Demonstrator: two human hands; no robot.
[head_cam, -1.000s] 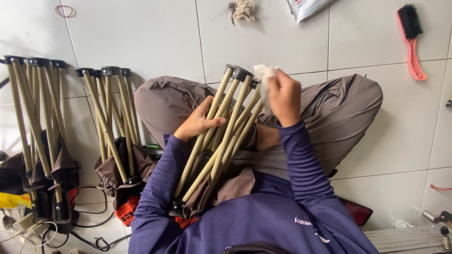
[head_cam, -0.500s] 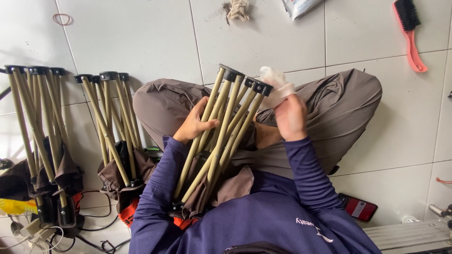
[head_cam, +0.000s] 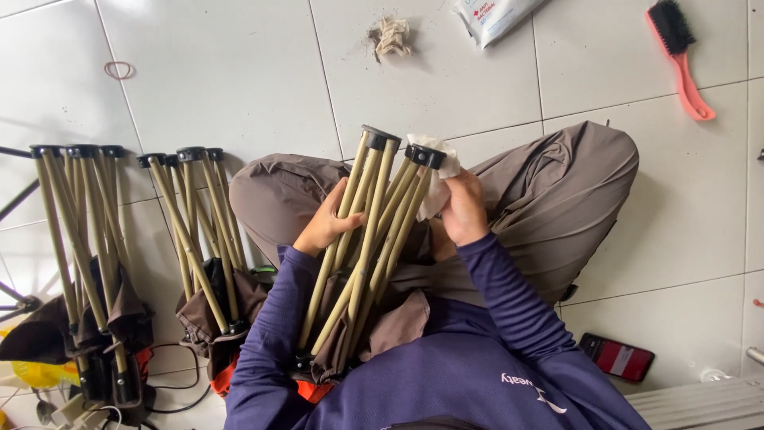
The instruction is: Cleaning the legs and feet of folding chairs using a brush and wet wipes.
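I sit cross-legged on a white tiled floor with a folded stool point(head_cam: 368, 239) of tan metal legs and brown fabric in my lap, its black-capped feet pointing away from me. My left hand point(head_cam: 326, 223) grips the legs from the left side. My right hand point(head_cam: 460, 209) presses a white cloth point(head_cam: 436, 179) against the legs near the caps on the right side.
Two more folded stools point(head_cam: 199, 239) point(head_cam: 79, 255) lie on the floor to my left, with cables beneath. A pink brush point(head_cam: 680, 56), a white wipes packet point(head_cam: 493, 16), a dirty wad point(head_cam: 390, 36), a rubber band point(head_cam: 119, 70) and a phone point(head_cam: 617, 357) lie around.
My right hand with the cloth came down from above the caps and now presses against the legs lower on the right. The view shifted slightly.
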